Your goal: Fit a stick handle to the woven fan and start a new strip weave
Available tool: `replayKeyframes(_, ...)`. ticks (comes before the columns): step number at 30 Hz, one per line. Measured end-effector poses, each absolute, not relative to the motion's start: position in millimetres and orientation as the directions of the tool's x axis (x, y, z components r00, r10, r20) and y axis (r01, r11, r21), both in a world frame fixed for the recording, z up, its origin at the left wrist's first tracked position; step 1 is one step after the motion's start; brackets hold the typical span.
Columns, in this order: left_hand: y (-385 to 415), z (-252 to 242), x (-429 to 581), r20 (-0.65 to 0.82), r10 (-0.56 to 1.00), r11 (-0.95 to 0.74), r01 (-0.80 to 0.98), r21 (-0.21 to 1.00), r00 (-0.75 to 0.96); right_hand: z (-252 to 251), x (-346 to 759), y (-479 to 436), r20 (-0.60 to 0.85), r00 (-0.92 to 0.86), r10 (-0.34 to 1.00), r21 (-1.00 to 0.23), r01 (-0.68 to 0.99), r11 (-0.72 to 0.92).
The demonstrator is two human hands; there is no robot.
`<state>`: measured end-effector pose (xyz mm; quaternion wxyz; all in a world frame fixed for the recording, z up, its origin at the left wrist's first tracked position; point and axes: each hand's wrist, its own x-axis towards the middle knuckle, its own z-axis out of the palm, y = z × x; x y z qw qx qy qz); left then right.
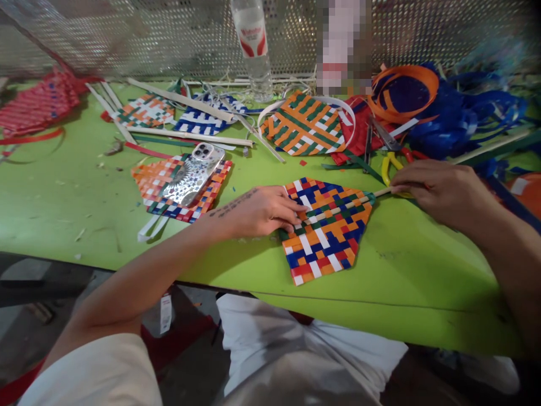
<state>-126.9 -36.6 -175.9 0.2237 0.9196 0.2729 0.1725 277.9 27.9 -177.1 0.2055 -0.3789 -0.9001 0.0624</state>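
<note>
A woven mat of orange, blue, red, white and green strips [327, 237] lies on the green table [422, 270] in front of me. A thin wooden stick [338, 210] runs through its weave and juts out to the right. My left hand [264, 211] rests on the mat's left edge, fingers curled and pressing on the weave. My right hand [435, 189] is closed in a pinch on the stick's right end.
A phone [192, 175] lies on another woven piece [160, 186] to the left. More woven pieces [306, 124], loose sticks [186, 135], scissors with yellow handles [389, 160], orange and blue strip coils [422, 101] and a plastic bottle [256, 51] crowd the back by a perforated metal wall.
</note>
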Motion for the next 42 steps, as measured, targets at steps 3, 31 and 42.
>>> replayKeyframes(3, -37.4, -175.1, -126.5, 0.187, 0.590, -0.744, 0.439, 0.504, 0.785, -178.7, 278.2, 28.2, 0.327, -0.637, 0.698, -0.275, 0.642, 0.715)
replayKeyframes(31, -38.1, -174.9, -126.3, 0.244, 0.562, -0.786, 0.418, 0.456, 0.790, -177.3, 278.7, 29.7, 0.238, -0.706, 0.667, -0.197, 0.638, 0.745)
replayKeyframes(42, -39.7, -170.8, -128.8, 0.216, 0.544, -0.811, 0.442, 0.383, 0.811, -175.5, 279.2, 29.0, 0.247, -0.681, 0.689, -0.182, 0.665, 0.724)
